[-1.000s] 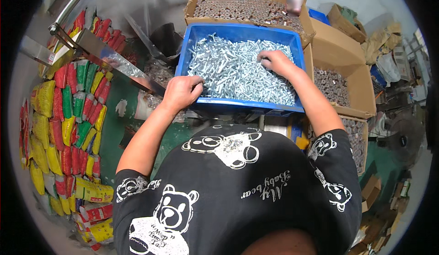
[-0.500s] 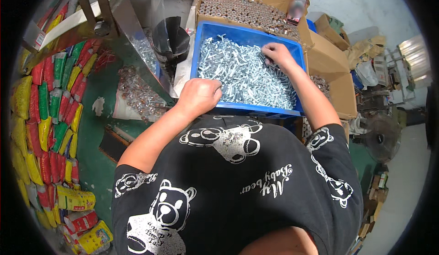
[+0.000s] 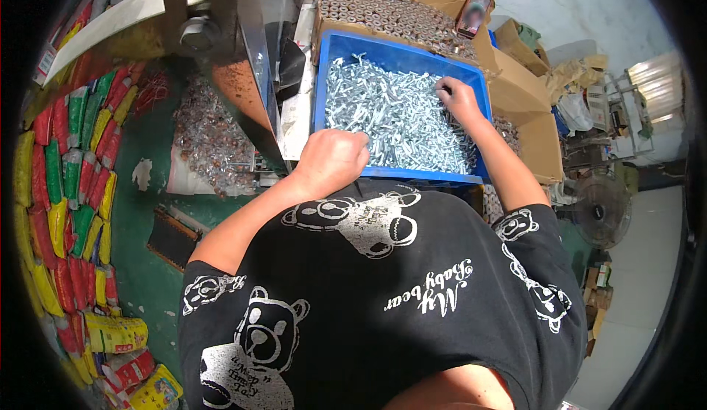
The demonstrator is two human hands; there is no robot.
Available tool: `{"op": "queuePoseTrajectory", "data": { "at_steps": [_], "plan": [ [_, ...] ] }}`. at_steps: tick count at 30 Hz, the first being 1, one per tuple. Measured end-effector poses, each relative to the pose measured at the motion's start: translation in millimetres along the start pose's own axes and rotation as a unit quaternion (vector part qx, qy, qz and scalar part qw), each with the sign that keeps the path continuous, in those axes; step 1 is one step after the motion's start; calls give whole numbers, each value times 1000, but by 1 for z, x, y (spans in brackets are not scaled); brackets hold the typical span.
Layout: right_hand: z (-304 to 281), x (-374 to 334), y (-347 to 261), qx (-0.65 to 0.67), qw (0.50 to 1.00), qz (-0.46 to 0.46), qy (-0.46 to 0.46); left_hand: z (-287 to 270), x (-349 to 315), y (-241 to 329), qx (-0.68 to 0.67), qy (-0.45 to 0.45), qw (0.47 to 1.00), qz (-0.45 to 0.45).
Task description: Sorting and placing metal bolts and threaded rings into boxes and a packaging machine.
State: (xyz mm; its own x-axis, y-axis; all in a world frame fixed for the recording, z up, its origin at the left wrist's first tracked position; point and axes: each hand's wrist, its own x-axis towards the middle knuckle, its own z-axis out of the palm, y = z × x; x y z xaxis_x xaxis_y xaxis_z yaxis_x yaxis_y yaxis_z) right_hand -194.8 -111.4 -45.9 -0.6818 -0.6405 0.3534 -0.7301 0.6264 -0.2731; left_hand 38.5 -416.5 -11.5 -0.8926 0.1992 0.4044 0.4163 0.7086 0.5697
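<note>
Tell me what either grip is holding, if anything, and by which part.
Can't tell: the left grip curls at the near-left corner of the blue tub, the right grip over the metal pieces; any held part is hidden.

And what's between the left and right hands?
Loose silvery metal fasteners, heaped in the blue plastic bin, fill the stretch between the left hand and right hand. It shows in the head view.

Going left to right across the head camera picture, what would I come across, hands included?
Stacked colourful bags → heap of small parts → left hand → right hand → round fan.
</note>
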Motion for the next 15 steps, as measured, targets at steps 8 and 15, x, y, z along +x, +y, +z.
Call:
{"op": "queuePoseTrajectory", "data": {
  "at_steps": [8,15],
  "plan": [
    [-30,28,-21,625,658,419,28,-2,-6,-3,3,-17,1000,-6],
    [45,94,-45,-98,964,-130,-208,8,-10,-11,-92,20,995,45]
  ]
}}
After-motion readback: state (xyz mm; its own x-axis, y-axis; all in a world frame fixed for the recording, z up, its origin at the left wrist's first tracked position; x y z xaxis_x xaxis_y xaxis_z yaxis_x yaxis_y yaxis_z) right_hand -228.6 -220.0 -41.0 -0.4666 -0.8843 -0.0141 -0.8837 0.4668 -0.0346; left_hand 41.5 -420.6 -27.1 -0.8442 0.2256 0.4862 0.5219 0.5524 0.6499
